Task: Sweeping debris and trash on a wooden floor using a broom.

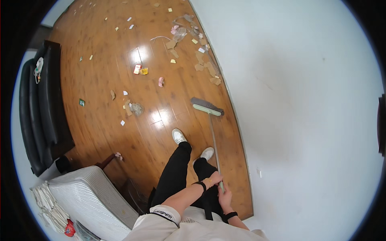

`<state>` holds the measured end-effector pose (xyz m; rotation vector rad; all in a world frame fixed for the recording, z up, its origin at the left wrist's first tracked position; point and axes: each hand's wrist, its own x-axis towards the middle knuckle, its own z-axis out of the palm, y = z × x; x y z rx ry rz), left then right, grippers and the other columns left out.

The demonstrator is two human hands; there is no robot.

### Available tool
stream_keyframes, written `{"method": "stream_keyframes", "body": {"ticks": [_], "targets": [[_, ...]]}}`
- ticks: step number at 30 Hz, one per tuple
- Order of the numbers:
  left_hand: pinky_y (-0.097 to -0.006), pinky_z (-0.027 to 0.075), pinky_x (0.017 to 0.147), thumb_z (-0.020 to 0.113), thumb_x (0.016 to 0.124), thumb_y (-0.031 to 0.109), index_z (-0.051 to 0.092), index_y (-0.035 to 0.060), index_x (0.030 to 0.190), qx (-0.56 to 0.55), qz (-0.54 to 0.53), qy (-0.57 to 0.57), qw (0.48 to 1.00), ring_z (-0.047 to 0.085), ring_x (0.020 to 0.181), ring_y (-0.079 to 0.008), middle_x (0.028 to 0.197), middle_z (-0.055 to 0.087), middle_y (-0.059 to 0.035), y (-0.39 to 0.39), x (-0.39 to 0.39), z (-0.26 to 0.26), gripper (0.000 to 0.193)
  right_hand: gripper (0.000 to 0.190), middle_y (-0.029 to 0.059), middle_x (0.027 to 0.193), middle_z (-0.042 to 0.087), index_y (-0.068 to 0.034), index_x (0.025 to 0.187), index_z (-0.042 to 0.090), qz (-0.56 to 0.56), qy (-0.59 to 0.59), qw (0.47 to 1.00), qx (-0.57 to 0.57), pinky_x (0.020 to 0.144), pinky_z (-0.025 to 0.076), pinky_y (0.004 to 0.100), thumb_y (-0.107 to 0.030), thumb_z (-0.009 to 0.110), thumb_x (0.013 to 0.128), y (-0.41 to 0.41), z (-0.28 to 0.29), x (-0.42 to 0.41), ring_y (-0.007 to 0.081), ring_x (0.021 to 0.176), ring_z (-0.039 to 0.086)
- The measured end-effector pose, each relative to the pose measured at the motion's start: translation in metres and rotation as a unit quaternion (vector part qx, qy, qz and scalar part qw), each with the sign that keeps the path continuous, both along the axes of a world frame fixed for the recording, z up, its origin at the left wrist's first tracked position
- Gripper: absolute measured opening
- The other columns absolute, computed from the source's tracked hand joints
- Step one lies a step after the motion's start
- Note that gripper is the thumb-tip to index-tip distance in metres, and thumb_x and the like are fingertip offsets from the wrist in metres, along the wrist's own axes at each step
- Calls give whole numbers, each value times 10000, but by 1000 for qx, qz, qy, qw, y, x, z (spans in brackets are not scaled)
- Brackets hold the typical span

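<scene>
A push broom with a pale green head (pixel 207 109) and grey bristles rests on the wooden floor near the wall. Its thin metal handle (pixel 214 141) runs back towards me. My left hand (pixel 215 178) grips the handle just below its green end grip. Closer to my body, my right hand (pixel 225 197) is closed around that grip. Beyond the bristles, torn cardboard pieces (pixel 211 68) lie along the wall base, with clear plastic film (pixel 180 34) among paper scraps farther off.
White wall (pixel 271 120) rises close on my right. A black sofa (pixel 48 111) and a striped mattress (pixel 99 192) stand on the left. A red-and-white box (pixel 137 69), a pink crumpled piece (pixel 161 82) and a crumpled plastic bag (pixel 137 109) lie on the floor ahead.
</scene>
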<state>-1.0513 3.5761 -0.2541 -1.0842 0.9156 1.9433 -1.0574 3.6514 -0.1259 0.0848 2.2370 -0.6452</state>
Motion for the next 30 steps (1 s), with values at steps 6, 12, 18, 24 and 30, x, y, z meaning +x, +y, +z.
{"method": "stream_keyframes", "body": {"ticks": [6,12,18,24,30], "targets": [[-337,490,485,494,755,117,584,-55,641,-245,-188,276,910,581,537,-262,567,559,-151,-40,-38,-16,225,368,28,582,506,-50,1158,487,110,134,984,-52,456,394,229,-183,518,816,-40,-15,-42,80,484,466],[-383,489,563,513,740,175,558,-100,714,-241,-17,37,970,609,661,-333,641,577,-233,-136,-118,-53,280,370,10,540,480,-51,1157,492,105,122,982,-94,409,334,223,-211,520,824,-123,-84,-112,61,454,423],[-317,439,474,547,723,143,535,-85,778,-254,135,61,956,557,559,-197,644,560,-134,-311,-198,-79,235,360,166,856,612,-32,1142,488,108,168,965,-172,673,450,300,-163,516,808,-303,-119,-206,222,788,603],[-301,449,592,530,768,204,537,-64,935,-301,173,33,937,563,697,-181,800,584,-130,-450,-272,-73,315,366,237,917,564,-79,1132,501,146,112,973,-137,716,441,387,-188,518,784,-460,-130,-299,378,882,540],[-240,413,690,509,816,333,516,28,1035,-194,432,62,878,531,776,-115,873,564,-31,-534,-350,-19,375,376,204,865,592,-14,1125,495,137,94,965,-203,677,440,335,-191,517,794,-593,-152,-422,264,807,574]]}}
